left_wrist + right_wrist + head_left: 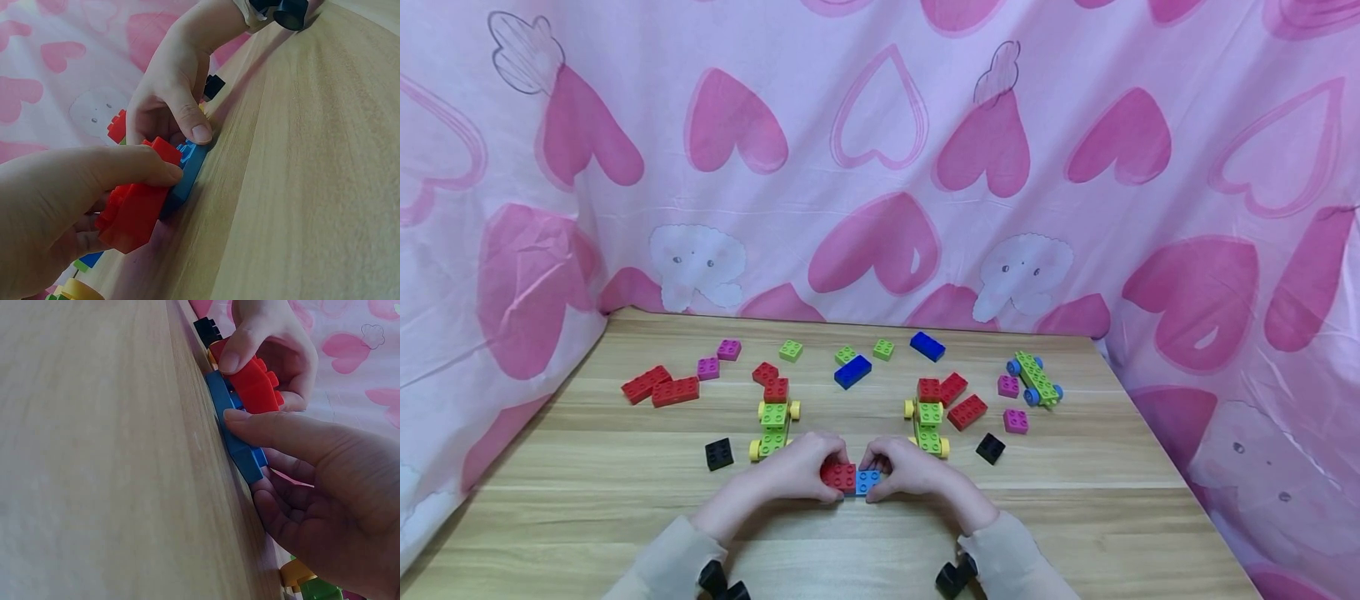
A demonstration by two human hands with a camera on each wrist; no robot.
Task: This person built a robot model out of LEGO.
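Note:
My left hand pinches a red brick between thumb and fingers. From the other side, my right hand grips a light blue brick near the front of the table. In the right wrist view, the red brick sits over one end of the blue brick, slightly tilted. The left thumb presses on the red brick near the joint, as the left wrist view shows. Just beyond the hands stand two green wheeled bases with yellow wheels, the left one and the right one, each carrying red at its far end.
On the wooden table, a black brick lies at the left and another black brick at the right. Red, pink, green and dark blue bricks lie farther back. A green base with blue wheels stands back right. Heart-patterned cloth surrounds the table.

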